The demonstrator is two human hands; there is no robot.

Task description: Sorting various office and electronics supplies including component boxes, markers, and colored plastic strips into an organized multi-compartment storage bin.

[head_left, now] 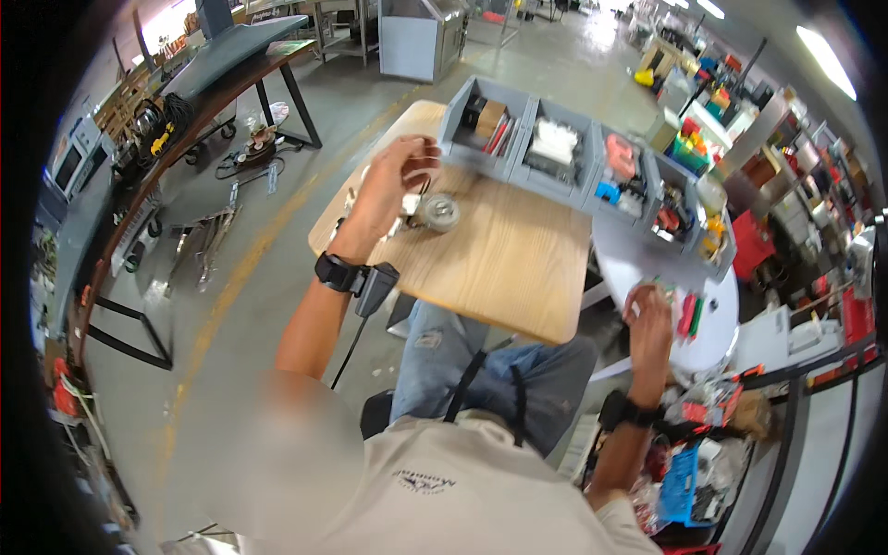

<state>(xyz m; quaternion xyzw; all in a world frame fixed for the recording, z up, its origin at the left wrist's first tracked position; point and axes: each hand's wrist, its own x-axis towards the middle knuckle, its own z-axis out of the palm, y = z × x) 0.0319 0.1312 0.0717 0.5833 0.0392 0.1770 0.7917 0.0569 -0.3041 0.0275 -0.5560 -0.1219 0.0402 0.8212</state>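
My left hand hovers over the left side of the wooden board, its fingers curved and apart, with nothing visible in them. Just below and beside it lie a round metallic part and small pale pieces, partly hidden by the hand. My right hand, its fingers curled, is at the edge of a white oval table, beside red and green slim items; whatever is within its fingers is too small to make out.
Grey bins of assorted parts line the board's back. A long workbench with tools and cables runs along the left, with metal pieces on the floor. Cluttered shelves and boxes fill the right. A blue crate sits low at the right.
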